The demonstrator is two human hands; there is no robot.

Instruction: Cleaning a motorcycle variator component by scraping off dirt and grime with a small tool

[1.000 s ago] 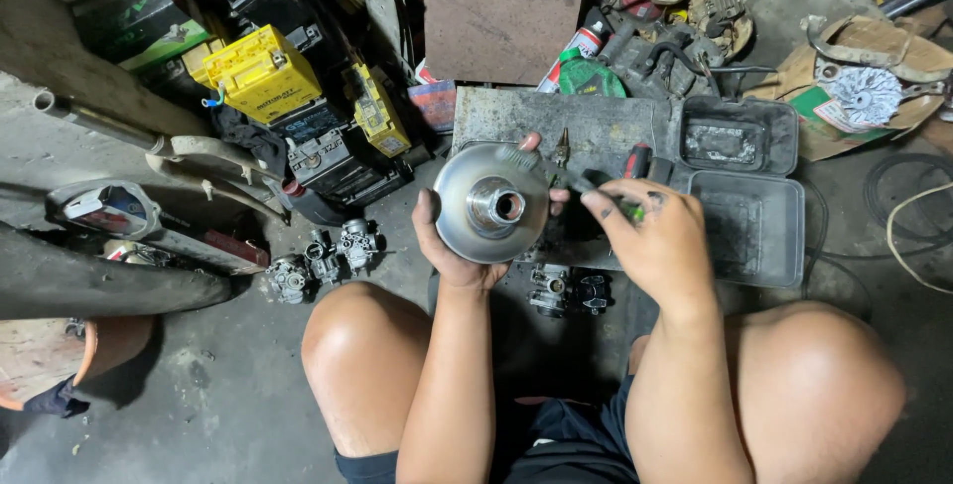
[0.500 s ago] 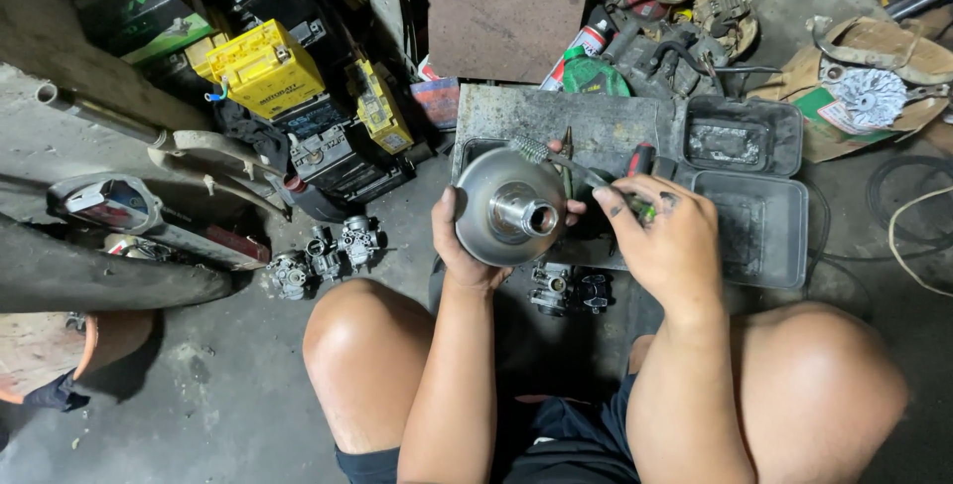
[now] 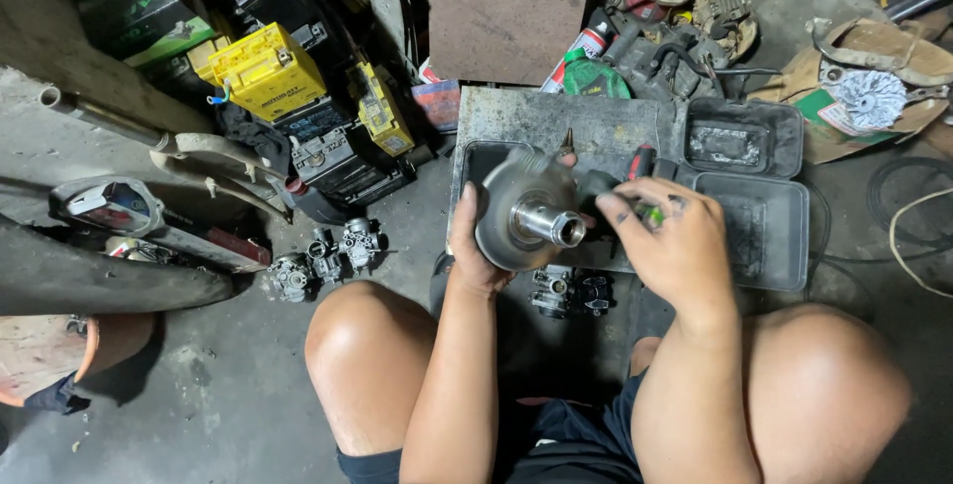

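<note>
I held the round metal pulley [image 3: 524,214] up in my left hand [image 3: 469,246], thumb hooked over its near rim and fingers wrapped behind, so that its shiny hub sleeve [image 3: 552,225] pointed toward me and to the right — that way I could look straight into the bore. It sat in the air just above the grey metal plate [image 3: 556,122], between my knees and the open black plastic case [image 3: 754,196]. My right hand [image 3: 675,246] was closed around a small tool with a red-and-green handle [image 3: 643,171]; its tip was hidden behind the pulley, so I could not tell what it touched.

Below the pulley, on the concrete floor [image 3: 199,385], lay a dark carburettor [image 3: 568,291] — close under my wrists. More carburettors [image 3: 328,258] sat off to my left, well apart, near yellow batteries [image 3: 266,69] and a scooter body panel [image 3: 149,221]. The case lid crowded my right hand's side.
</note>
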